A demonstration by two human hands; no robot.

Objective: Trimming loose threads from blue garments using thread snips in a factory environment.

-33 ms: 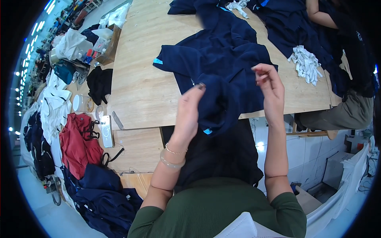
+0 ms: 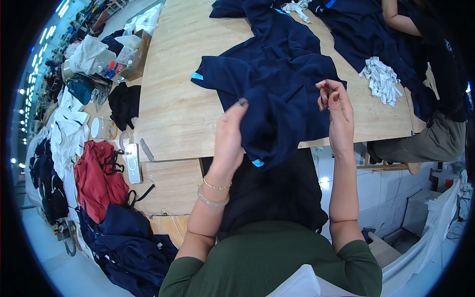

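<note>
A navy garment (image 2: 282, 79) with light-blue label patches lies spread on the wooden table. Its near end, a bunched opening (image 2: 269, 128), hangs over the table's front edge. My left hand (image 2: 230, 131), with bracelets at the wrist, is closed on the left side of this bunched part. A small shiny spot shows at the thumb tip, too small to name. Right of the garment, my right hand (image 2: 340, 116) is raised with its fingers curled in to the thumb. Whether something small is pinched there I cannot make out.
White fabric strips (image 2: 381, 81) lie at right, beside more navy garments (image 2: 356, 39) and another person's arm (image 2: 403, 22). On the left are a phone (image 2: 132, 163), a red bag (image 2: 101, 178), a clear jar (image 2: 101, 128) and a cardboard box (image 2: 138, 62).
My left hand has shifted slightly left, and the bunched navy fabric has moved with it. The fingers of my right hand have curled in more.
</note>
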